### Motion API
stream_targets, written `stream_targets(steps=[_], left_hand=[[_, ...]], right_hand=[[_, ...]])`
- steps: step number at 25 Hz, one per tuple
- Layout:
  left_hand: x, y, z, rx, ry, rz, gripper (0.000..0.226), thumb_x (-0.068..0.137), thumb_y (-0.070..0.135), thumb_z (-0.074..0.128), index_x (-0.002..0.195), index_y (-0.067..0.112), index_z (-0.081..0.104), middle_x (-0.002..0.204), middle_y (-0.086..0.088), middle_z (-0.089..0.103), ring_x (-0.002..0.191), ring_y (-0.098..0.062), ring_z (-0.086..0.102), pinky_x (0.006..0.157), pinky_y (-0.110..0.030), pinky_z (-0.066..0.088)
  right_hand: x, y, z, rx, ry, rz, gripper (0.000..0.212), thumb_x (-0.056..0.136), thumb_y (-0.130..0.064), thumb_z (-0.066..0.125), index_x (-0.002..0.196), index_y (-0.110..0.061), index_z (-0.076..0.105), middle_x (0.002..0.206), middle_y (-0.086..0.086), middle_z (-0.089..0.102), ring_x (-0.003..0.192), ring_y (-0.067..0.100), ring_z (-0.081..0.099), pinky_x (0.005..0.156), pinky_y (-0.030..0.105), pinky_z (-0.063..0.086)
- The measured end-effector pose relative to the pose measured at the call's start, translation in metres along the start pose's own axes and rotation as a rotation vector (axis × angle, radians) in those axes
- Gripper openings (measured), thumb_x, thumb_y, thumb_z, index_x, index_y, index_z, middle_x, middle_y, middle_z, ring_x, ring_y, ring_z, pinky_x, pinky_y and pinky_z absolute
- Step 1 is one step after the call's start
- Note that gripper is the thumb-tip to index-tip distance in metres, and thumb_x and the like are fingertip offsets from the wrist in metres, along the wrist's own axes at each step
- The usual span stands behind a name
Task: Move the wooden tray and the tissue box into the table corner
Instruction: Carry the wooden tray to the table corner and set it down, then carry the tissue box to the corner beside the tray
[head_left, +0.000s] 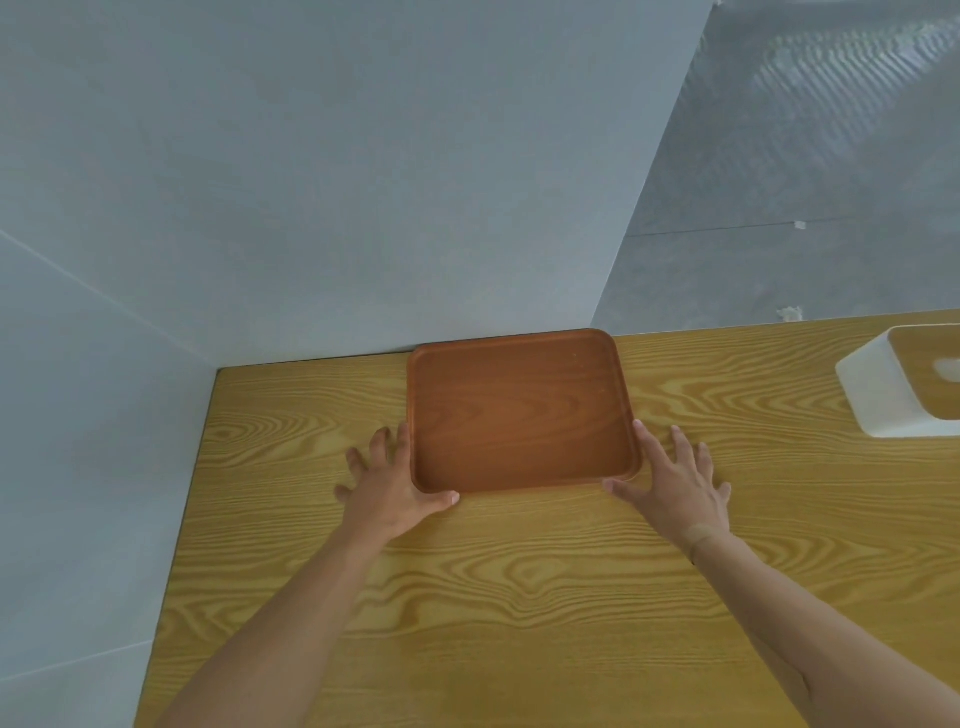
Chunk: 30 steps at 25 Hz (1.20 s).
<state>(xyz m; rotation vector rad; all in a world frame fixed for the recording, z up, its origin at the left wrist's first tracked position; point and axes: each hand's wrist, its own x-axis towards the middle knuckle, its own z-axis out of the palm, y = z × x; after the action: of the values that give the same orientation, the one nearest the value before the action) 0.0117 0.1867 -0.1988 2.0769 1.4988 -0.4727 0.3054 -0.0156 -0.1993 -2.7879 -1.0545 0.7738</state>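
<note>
A reddish-brown wooden tray (519, 410) lies flat on the light wooden table (519, 597), its far edge against the back wall. My left hand (389, 483) rests spread on the table at the tray's near-left corner, thumb along the front edge. At the near-right corner, my right hand (675, 483) is spread the same way, fingers touching the tray's side. Both hands bracket the tray without lifting it. A white tissue box (883, 400) with a wooden lid stands at the far right, partly cut off by the frame.
The table's far-left corner (221, 371) meets grey walls on the left and at the back. Bare tabletop lies between that corner and the tray. Behind the table on the right is grey floor (805, 182).
</note>
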Motion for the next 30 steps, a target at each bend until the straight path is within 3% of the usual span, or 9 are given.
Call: stream_targets(steps=[5,9,12,16,19,25,30], left_hand=[[-0.004,0.002,-0.008,0.039,-0.009,-0.002,0.127,0.058,0.085,0.063,0.152,0.037,-0.008,0.164,0.002,-0.004,0.148,-0.042,-0.001,0.106,-0.074,0.023],[-0.020,0.000,-0.020,0.045,0.060,0.047,0.111,0.067,0.075,0.066,0.154,0.032,0.012,0.163,-0.007,0.014,0.146,-0.033,0.019,0.112,-0.066,0.023],[-0.036,-0.010,-0.030,0.045,0.065,0.181,0.088,0.078,0.073,0.056,0.150,0.029,0.032,0.155,-0.008,0.035,0.138,-0.029,0.037,0.110,-0.053,0.035],[-0.055,-0.004,-0.040,0.057,-0.172,0.426,0.068,0.087,0.069,0.050,0.139,0.025,0.050,0.146,-0.003,0.048,0.130,-0.020,0.047,0.106,-0.042,0.041],[-0.074,0.019,-0.042,0.162,-0.225,0.595,0.064,0.088,0.070,0.048,0.131,0.023,0.057,0.135,0.000,0.055,0.119,-0.016,0.053,0.100,-0.039,0.045],[-0.140,0.073,-0.026,0.291,-0.107,0.867,0.073,0.079,0.079,0.041,0.126,0.025,0.058,0.132,0.003,0.058,0.117,-0.017,0.056,0.094,-0.038,0.047],[-0.207,0.124,0.012,0.333,-0.056,1.011,0.060,0.087,0.068,0.050,0.129,0.026,0.057,0.134,-0.001,0.057,0.122,-0.019,0.053,0.101,-0.040,0.042]], right_hand=[[-0.005,-0.007,-0.003,0.007,-0.027,0.014,0.092,0.079,-0.078,0.054,0.150,-0.053,0.001,0.167,0.006,0.005,0.150,0.037,0.002,0.107,0.073,0.027],[-0.021,-0.015,-0.010,0.050,-0.071,0.017,0.089,0.084,-0.070,0.055,0.153,-0.043,0.006,0.166,0.006,0.012,0.148,0.037,0.015,0.108,0.064,0.035],[-0.048,-0.020,-0.022,-0.028,-0.026,-0.068,0.070,0.090,-0.065,0.050,0.150,-0.033,0.032,0.159,0.001,0.033,0.142,0.029,0.032,0.107,0.053,0.039],[-0.095,-0.017,-0.042,-0.131,0.008,-0.239,0.049,0.096,-0.060,0.044,0.135,-0.033,0.054,0.138,-0.007,0.058,0.127,0.021,0.049,0.098,0.040,0.043],[-0.135,-0.008,-0.052,-0.129,0.062,-0.268,0.044,0.097,-0.059,0.043,0.129,-0.033,0.059,0.132,-0.009,0.062,0.122,0.019,0.054,0.094,0.040,0.044],[-0.214,0.039,-0.071,-0.129,0.163,-0.293,0.033,0.098,-0.056,0.044,0.106,-0.032,0.066,0.112,-0.012,0.067,0.109,0.014,0.058,0.087,0.031,0.043],[-0.292,0.120,-0.071,-0.167,0.222,-0.282,0.039,0.100,-0.056,0.039,0.123,-0.032,0.059,0.122,-0.010,0.065,0.116,0.016,0.056,0.094,0.035,0.043]])
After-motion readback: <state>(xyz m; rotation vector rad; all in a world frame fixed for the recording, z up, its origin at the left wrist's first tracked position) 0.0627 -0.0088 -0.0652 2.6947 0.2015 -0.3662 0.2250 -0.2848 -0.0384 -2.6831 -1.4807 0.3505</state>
